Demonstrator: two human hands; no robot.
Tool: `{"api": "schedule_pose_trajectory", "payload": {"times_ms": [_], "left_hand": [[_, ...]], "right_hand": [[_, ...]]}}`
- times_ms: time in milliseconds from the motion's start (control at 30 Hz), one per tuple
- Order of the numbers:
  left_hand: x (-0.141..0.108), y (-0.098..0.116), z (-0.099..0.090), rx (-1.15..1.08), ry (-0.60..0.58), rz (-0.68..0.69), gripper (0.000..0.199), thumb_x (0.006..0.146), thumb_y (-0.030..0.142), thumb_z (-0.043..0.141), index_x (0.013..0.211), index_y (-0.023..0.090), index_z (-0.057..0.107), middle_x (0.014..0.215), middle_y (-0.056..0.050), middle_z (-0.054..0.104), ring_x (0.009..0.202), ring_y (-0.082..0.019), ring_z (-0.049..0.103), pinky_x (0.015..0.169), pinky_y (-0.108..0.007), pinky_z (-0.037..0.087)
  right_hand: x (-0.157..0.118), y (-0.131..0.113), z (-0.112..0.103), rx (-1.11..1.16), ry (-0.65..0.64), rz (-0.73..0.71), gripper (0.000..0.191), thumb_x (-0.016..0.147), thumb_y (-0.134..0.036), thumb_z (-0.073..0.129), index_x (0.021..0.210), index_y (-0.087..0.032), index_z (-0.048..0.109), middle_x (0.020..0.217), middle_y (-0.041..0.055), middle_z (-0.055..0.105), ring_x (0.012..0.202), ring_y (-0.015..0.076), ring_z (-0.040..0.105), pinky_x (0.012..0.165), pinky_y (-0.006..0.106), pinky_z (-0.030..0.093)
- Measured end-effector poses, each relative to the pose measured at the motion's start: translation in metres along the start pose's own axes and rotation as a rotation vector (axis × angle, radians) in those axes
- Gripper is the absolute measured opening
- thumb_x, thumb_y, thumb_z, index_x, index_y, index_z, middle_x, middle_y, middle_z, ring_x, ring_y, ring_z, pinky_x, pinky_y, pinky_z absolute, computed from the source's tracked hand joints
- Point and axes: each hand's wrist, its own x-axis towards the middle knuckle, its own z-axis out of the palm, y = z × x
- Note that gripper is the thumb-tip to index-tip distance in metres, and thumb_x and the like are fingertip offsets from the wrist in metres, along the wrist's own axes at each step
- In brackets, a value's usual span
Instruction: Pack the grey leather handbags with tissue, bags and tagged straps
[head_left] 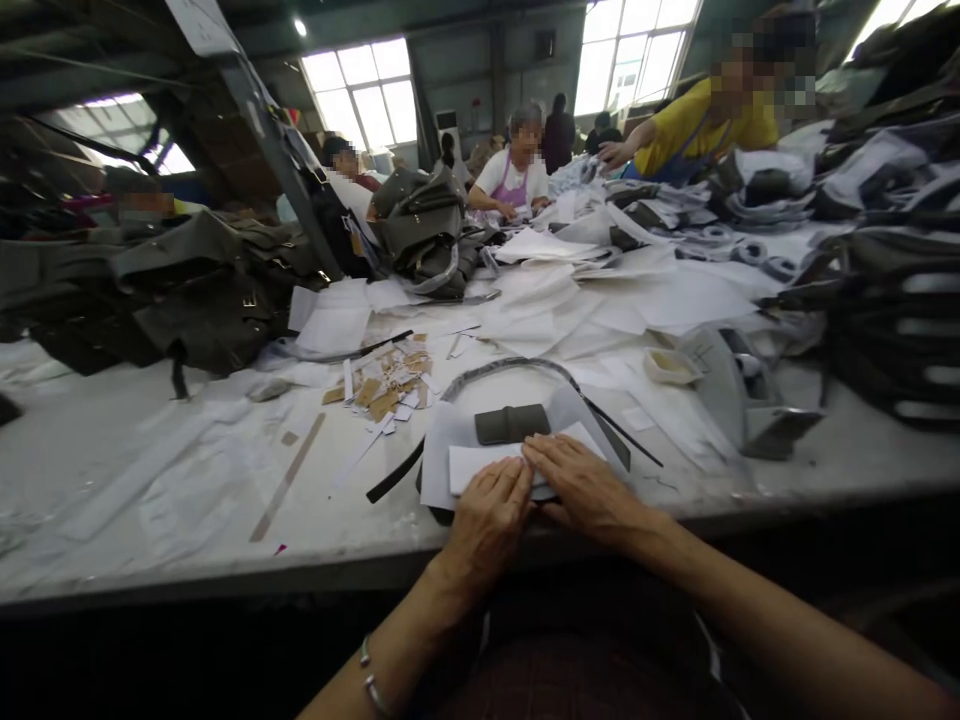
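At the front edge of the table lies a dark grey-green bag with its flap strip showing and white paper around it. A folded white sheet covers its near part. My left hand rests on this sheet with the fingers stretched and close together. Beside it, my right hand lies over the sheet's right part, fingers extended and almost touching the left hand. Both palms hide the sheet's near edge. A wrapped handle arches behind the bag, and a dark strap sticks out to the left.
Cardboard and paper scraps lie left of the bag. A tape dispenser and small yellowish dish stand at right. Dark bags are piled left; a metal post rises behind. Several co-workers, one in yellow, are across the table.
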Motion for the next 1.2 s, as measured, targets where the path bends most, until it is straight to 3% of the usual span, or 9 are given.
{"api": "schedule_pose_trajectory", "payload": {"times_ms": [200, 333, 500, 600, 767, 967, 1067, 1200], "left_hand": [[-0.005, -0.003, 0.008, 0.171, -0.05, 0.086, 0.046, 0.096, 0.016, 0.038, 0.141, 0.007, 0.044, 0.145, -0.016, 0.049, 0.134, -0.024, 0.046, 0.11, -0.04, 0.04], [-0.004, -0.007, 0.007, 0.244, -0.078, 0.144, 0.045, 0.094, 0.01, 0.037, 0.138, 0.007, 0.048, 0.144, -0.016, 0.05, 0.131, -0.025, 0.049, 0.108, -0.039, 0.042], [0.009, 0.0, -0.001, 0.317, -0.168, 0.172, 0.045, 0.091, 0.006, 0.04, 0.135, 0.002, 0.049, 0.138, -0.022, 0.054, 0.126, -0.027, 0.054, 0.104, -0.039, 0.046], [0.017, 0.007, -0.001, 0.368, -0.204, 0.171, 0.044, 0.089, 0.003, 0.039, 0.131, -0.001, 0.052, 0.133, -0.027, 0.055, 0.123, -0.03, 0.057, 0.099, -0.042, 0.049], [0.021, 0.0, -0.002, 0.404, -0.093, 0.25, 0.047, 0.084, -0.002, 0.033, 0.124, 0.001, 0.058, 0.123, -0.025, 0.063, 0.112, -0.028, 0.064, 0.09, -0.039, 0.054], [0.02, -0.025, 0.002, 0.27, 0.145, 0.379, 0.042, 0.086, 0.005, 0.034, 0.118, 0.004, 0.06, 0.122, -0.021, 0.065, 0.098, -0.024, 0.068, 0.082, -0.033, 0.055], [0.021, -0.026, 0.005, 0.27, 0.099, 0.3, 0.043, 0.086, 0.006, 0.034, 0.122, 0.005, 0.058, 0.125, -0.021, 0.063, 0.102, -0.026, 0.066, 0.086, -0.037, 0.054], [0.021, -0.027, 0.013, 0.305, 0.028, 0.27, 0.045, 0.083, 0.005, 0.033, 0.12, 0.005, 0.059, 0.128, -0.022, 0.061, 0.113, -0.029, 0.062, 0.094, -0.043, 0.051]], "right_hand": [[0.001, -0.002, -0.007, -0.024, -0.055, 0.025, 0.069, 0.075, -0.019, 0.068, 0.139, -0.008, 0.045, 0.147, 0.0185, 0.046, 0.136, 0.0301, 0.04, 0.116, 0.047, 0.029], [0.0, -0.002, -0.017, -0.035, -0.074, -0.006, 0.074, 0.072, -0.016, 0.072, 0.14, -0.01, 0.043, 0.147, 0.0169, 0.044, 0.135, 0.0299, 0.039, 0.114, 0.045, 0.031], [0.0, -0.001, -0.03, -0.048, -0.083, -0.044, 0.075, 0.069, -0.021, 0.08, 0.136, -0.013, 0.045, 0.131, 0.0137, 0.054, 0.121, 0.0278, 0.048, 0.107, 0.042, 0.038], [0.005, -0.002, -0.031, -0.079, -0.101, -0.048, 0.065, 0.071, -0.026, 0.08, 0.127, -0.01, 0.051, 0.12, 0.0126, 0.058, 0.11, 0.0268, 0.052, 0.1, 0.041, 0.041], [0.009, -0.014, -0.024, -0.155, -0.027, 0.05, 0.036, 0.083, -0.028, 0.065, 0.113, -0.009, 0.055, 0.109, 0.0133, 0.06, 0.1, 0.026, 0.053, 0.094, 0.043, 0.042], [0.01, -0.018, -0.008, -0.164, 0.129, 0.137, 0.035, 0.085, -0.036, 0.064, 0.11, -0.012, 0.055, 0.108, 0.0091, 0.061, 0.101, 0.0256, 0.053, 0.094, 0.043, 0.04], [0.012, -0.015, -0.006, -0.157, 0.155, 0.148, 0.024, 0.09, -0.031, 0.056, 0.106, -0.014, 0.057, 0.105, 0.0074, 0.062, 0.099, 0.0256, 0.054, 0.09, 0.043, 0.042], [0.012, -0.012, -0.006, -0.15, 0.148, 0.138, 0.042, 0.085, -0.046, 0.061, 0.109, -0.012, 0.056, 0.107, 0.0086, 0.062, 0.101, 0.0271, 0.053, 0.091, 0.043, 0.043]]}}
